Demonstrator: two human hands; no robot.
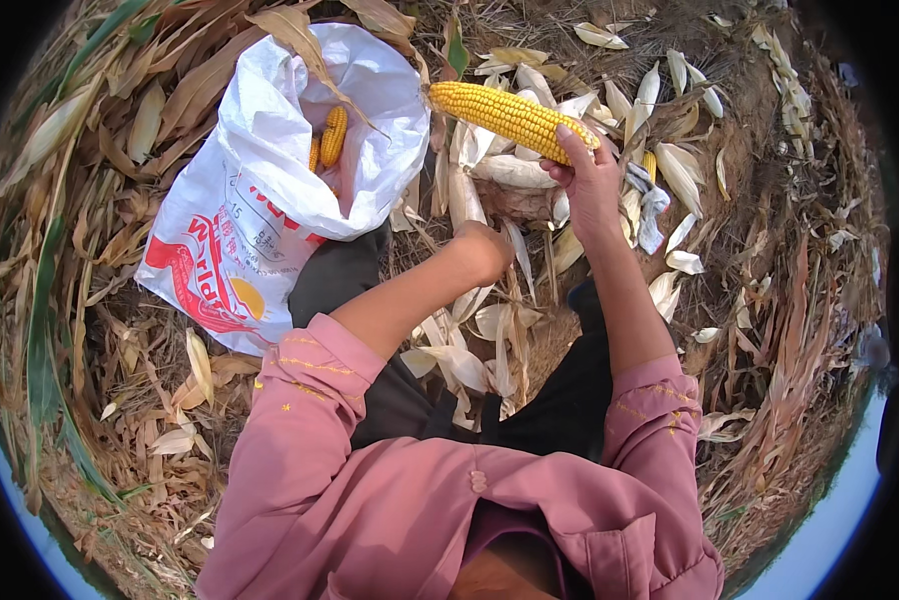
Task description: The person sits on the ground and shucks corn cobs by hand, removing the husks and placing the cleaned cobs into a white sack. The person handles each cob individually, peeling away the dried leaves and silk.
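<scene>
My right hand (590, 174) grips one end of a bare yellow ear of corn (506, 116), thumb on top. The ear points left, its far end near the rim of a white woven sack (266, 124). Inside the open sack are a few husked yellow ears (334, 136). My left hand (485, 251) is bent at the wrist, low over pale corn husks (461, 191). Its fingers are hidden from me, so what it touches cannot be made out.
Dry corn stalks (187, 97) lie heaped on the left. Loose husks (678, 180) cover the ground at right, near a grey and white cloth item (650, 208) and a partly hidden yellow ear (649, 165). A dry leaf (307, 49) hangs over the sack's mouth. My dark-trousered legs (562, 390) are spread below.
</scene>
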